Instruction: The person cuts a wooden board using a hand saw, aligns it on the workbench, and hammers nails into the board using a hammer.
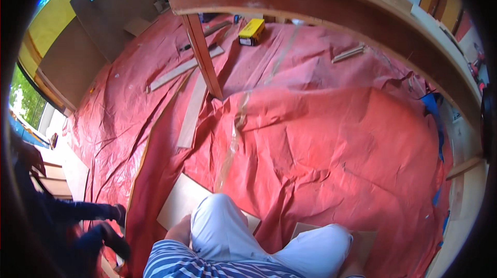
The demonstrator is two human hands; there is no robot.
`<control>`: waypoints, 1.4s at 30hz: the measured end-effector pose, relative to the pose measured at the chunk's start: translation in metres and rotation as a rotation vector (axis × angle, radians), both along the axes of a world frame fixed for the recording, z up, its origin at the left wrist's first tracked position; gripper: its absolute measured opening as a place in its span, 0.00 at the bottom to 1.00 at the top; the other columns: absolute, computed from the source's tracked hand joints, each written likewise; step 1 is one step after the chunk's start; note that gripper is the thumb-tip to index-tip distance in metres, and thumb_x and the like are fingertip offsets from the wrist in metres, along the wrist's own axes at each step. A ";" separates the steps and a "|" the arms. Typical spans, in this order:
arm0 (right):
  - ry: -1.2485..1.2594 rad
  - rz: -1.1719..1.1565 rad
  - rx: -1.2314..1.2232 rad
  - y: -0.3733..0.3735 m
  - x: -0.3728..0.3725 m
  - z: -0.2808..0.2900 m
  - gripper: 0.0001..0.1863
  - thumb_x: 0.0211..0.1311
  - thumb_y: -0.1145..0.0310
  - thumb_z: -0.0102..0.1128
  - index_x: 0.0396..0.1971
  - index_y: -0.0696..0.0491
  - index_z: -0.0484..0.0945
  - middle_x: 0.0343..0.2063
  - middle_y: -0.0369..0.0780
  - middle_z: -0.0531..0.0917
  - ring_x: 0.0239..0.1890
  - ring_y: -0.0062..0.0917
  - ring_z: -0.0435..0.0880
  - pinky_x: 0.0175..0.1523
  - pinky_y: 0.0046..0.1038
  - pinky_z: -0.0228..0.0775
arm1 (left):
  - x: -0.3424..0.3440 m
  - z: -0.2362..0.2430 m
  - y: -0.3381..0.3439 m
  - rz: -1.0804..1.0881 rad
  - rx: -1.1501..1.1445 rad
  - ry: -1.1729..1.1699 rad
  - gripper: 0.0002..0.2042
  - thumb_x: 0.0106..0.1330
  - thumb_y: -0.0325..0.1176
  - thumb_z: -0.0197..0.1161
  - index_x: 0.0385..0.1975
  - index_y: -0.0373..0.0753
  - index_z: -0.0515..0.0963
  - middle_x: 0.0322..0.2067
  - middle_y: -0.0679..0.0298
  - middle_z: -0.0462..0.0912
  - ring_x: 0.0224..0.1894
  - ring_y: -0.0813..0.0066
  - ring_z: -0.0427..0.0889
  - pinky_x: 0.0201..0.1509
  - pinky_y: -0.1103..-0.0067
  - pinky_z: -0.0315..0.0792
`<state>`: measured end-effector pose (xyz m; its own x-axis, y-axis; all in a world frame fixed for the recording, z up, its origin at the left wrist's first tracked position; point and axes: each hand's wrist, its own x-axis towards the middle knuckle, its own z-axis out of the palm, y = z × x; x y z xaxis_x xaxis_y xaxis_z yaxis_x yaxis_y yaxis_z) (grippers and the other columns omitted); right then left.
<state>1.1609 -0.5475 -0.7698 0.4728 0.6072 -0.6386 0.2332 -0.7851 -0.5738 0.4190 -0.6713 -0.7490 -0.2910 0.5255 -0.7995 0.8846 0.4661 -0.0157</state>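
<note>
My left hand [179,229] is low beside my pale-trousered left leg [217,216], by a light board [181,195] on the red floor sheeting [336,148]; its fingers are hidden. At the bottom right, a bit of my right arm [353,267] shows beside my bent right leg [318,247], over a tan board [365,241]; that hand's fingers are hidden.
Another person's dark legs [83,210] are at left. A long wooden beam [310,3] spans the upper view above an upright post [202,52]. Loose strips [189,122] and a yellow box [251,32] lie beyond. Panels [77,65] lean at back left.
</note>
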 end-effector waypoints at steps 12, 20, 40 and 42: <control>0.779 -0.245 0.643 0.115 -0.119 0.265 0.09 0.62 0.79 0.57 0.37 0.47 0.75 0.27 0.32 0.77 0.19 0.14 0.67 0.23 0.20 0.59 | -0.050 0.041 -0.007 0.146 -0.020 -0.031 0.21 0.62 0.38 0.63 0.54 0.39 0.78 0.54 0.53 0.82 0.58 0.56 0.80 0.58 0.65 0.76; 0.875 0.124 0.463 0.138 -0.240 0.453 0.10 0.60 0.79 0.64 0.37 0.50 0.74 0.26 0.34 0.78 0.18 0.14 0.68 0.24 0.20 0.60 | -0.100 0.278 0.002 0.574 0.268 0.042 0.24 0.56 0.41 0.67 0.51 0.34 0.78 0.50 0.47 0.83 0.54 0.55 0.83 0.57 0.66 0.76; -0.041 0.647 0.640 0.438 -0.578 0.787 0.07 0.52 0.68 0.70 0.27 0.53 0.82 0.22 0.35 0.81 0.25 0.21 0.77 0.31 0.28 0.69 | -0.199 0.610 0.066 0.541 0.133 -0.077 0.20 0.57 0.40 0.64 0.45 0.33 0.82 0.44 0.44 0.85 0.49 0.50 0.85 0.52 0.64 0.78; -0.137 0.695 0.639 0.499 -0.604 0.777 0.07 0.51 0.67 0.70 0.28 0.53 0.82 0.24 0.38 0.84 0.28 0.26 0.81 0.36 0.31 0.74 | -0.223 0.593 0.090 0.534 0.227 -0.077 0.21 0.56 0.40 0.64 0.47 0.33 0.81 0.43 0.43 0.85 0.49 0.48 0.85 0.53 0.62 0.77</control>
